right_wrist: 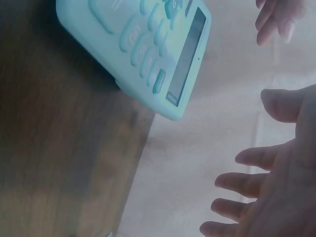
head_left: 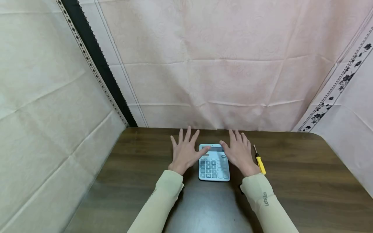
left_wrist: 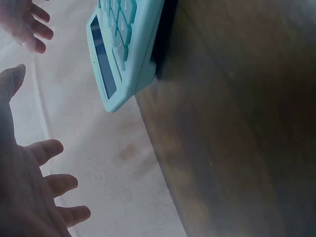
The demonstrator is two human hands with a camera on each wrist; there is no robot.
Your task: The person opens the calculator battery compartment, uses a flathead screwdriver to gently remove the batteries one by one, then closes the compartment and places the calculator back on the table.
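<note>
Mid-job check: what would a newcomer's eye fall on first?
Probably the light-blue rectangular calculator, resting on the brown wood-grain table between the bare, spread left hand and right hand. Next, the slim yellow-handled screwdriver beside the right hand, on its outer side.

In the head view, the thumb of my left hand (head_left: 184,153) covers part of the display (head_left: 216,149) of the calculator (head_left: 214,166); my right hand (head_left: 239,154) hides its upper right corner. Some key legends are too small to read. Both wrist views crop the calculator's body. One object (right_wrist: 109,234) (a sliver, lower edge) is unidentifiable.
</note>
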